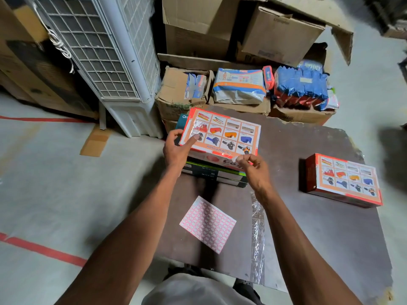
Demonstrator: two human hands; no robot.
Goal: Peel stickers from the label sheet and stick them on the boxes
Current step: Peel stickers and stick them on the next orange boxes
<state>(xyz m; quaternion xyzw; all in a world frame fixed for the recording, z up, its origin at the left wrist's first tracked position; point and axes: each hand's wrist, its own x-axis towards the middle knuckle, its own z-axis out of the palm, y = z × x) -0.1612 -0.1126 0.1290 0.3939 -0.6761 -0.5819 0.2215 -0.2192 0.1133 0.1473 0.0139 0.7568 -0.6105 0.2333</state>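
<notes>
Label sheet (208, 224) flat on board | left hand (177, 148) gripping box (222, 134) | right hand (253, 165) pinching sticker (237, 159)

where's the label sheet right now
In the head view the label sheet lies flat on the dark board, low centre between the person's forearms, nearer than the stacked boxes.

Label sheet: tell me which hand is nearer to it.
Right. The right hand is up and right of the label sheet; the left hand is farther up, on the box.
</notes>
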